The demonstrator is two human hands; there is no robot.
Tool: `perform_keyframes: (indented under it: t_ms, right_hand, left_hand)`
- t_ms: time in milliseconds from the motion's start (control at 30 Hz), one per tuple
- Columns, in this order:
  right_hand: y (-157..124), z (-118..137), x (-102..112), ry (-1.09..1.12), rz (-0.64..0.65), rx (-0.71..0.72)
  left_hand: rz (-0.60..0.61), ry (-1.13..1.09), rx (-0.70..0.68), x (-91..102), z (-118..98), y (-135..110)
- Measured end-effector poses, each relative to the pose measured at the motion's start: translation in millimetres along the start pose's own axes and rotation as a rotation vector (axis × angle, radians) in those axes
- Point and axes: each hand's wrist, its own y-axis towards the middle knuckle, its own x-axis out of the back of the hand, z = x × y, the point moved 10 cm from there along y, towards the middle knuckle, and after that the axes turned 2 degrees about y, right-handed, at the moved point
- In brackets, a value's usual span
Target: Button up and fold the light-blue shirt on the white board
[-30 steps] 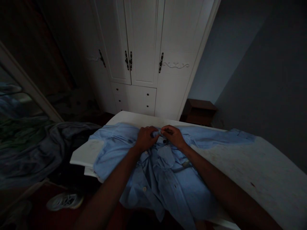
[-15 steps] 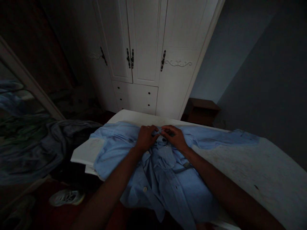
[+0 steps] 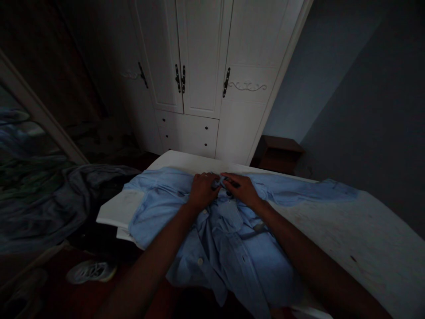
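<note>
Left hand (image 3: 202, 191) and right hand (image 3: 244, 189): a pair, fingertips pinching a bunched fold of a light-blue shirt (image 3: 217, 235); from my remote seat I judge both equally near it.
Shirt: soft, creased woven cloth, beneath and between the hands; long axis running from the fold back toward the wearer, front parted.
Button (image 3: 200, 262): pale, round, on the wearer's side of the left hand.
Sleeve (image 3: 299, 190): long, wrinkled, stretching rightward from the right hand.
Table (image 3: 332, 230): white, smooth, marked, under the shirt.
Wardrobe (image 3: 199, 57): white, panelled, well beyond both hands.
</note>
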Motion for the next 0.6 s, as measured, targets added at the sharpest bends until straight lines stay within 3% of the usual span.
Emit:
perform_keyframes:
  t_ms: [167,333,600]
  right_hand:
    - [3.0,3.5,-5.0,-0.045,0.095,0.045]
    - [0.5,6.4,-8.1,-0.095,0.071,0.127]
    - [0.2,1.3,-6.9,-0.008,-0.001,0.116]
  left_hand:
    - [0.059,0.035,0.004,-4.0,-1.5,-0.1]
    - [0.048,0.016,0.002,-4.4,-0.8,-0.5]
    - [-0.005,0.028,-0.022,-0.9,-3.7,-1.3]
